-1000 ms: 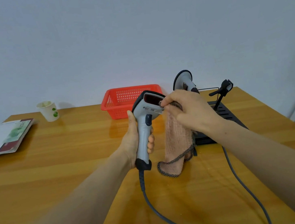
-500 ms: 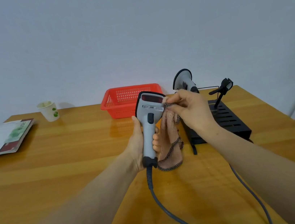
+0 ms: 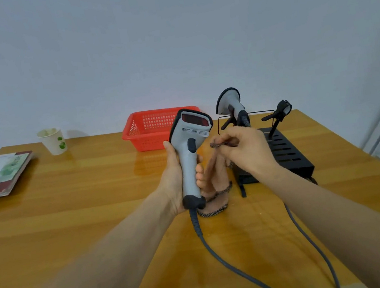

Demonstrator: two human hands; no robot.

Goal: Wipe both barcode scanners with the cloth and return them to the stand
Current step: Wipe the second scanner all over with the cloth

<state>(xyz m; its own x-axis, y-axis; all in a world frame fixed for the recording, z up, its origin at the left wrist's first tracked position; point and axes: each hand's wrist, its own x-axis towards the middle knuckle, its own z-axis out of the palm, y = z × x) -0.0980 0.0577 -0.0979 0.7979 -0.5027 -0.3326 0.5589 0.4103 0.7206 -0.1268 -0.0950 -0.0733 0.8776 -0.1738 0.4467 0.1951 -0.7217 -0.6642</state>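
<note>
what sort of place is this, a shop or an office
Likely an office or workroom desk rather than a shop: a wooden table against a plain wall, a handheld barcode scanner, a second scanner on a black stand, a paper cup and a booklet.

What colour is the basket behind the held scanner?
Red basket, clearest in the head view.
</note>
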